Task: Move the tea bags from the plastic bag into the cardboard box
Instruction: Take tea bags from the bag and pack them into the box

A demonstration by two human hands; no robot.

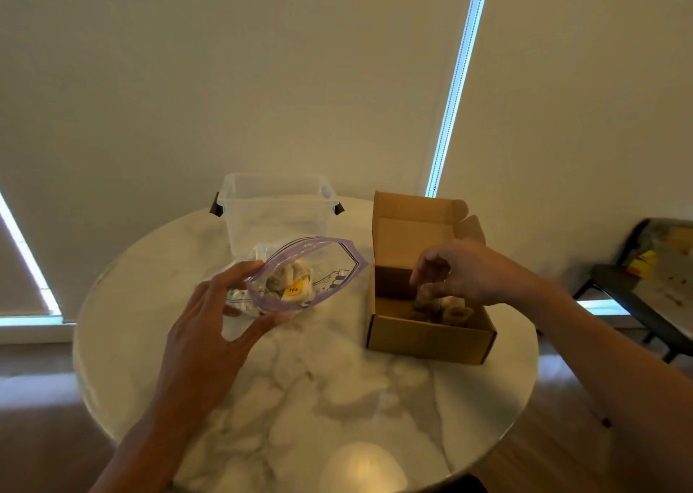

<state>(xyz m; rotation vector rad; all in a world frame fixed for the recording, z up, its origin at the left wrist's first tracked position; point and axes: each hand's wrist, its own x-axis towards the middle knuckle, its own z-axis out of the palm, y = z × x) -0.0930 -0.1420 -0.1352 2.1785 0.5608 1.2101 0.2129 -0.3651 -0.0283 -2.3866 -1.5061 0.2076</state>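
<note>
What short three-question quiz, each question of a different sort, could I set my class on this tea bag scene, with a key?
1. True or false: the lid of the brown cardboard box is shut.
2. Multiple choice: the clear, purple-sealed plastic bag is
A. gripped by the left hand
B. lying inside the box
C. hanging from a hook
3. Short answer: which container does the right hand reach over?

Key: 1 false, the lid stands open at the back; 2 A; 3 the cardboard box.
</note>
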